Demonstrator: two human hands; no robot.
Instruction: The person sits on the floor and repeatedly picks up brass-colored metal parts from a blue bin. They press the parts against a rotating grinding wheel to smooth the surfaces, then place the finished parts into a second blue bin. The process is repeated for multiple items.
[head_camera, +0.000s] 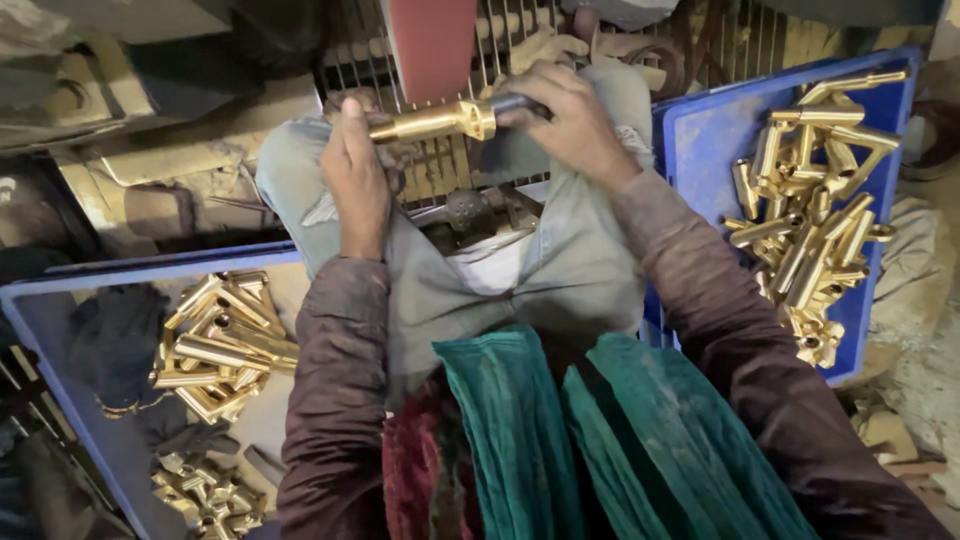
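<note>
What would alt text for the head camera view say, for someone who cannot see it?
Seen from above, a seated person's left hand and right hand grip a brass fitting by its ends, just below a reddish sanding belt. Blue trays on the left and right hold piles of similar brass parts.

A brass fitting (440, 120) lies crosswise between the left hand (355, 170) and the right hand (570, 115), above the person's knees and just below the sanding belt (432, 40) that hangs ahead. To the left, a tray (60, 310) holds a heap of brass pieces (225, 345), with a cloth (115, 335) on their left. To the right, a second tray (705, 140) holds another heap (810, 210).
</note>
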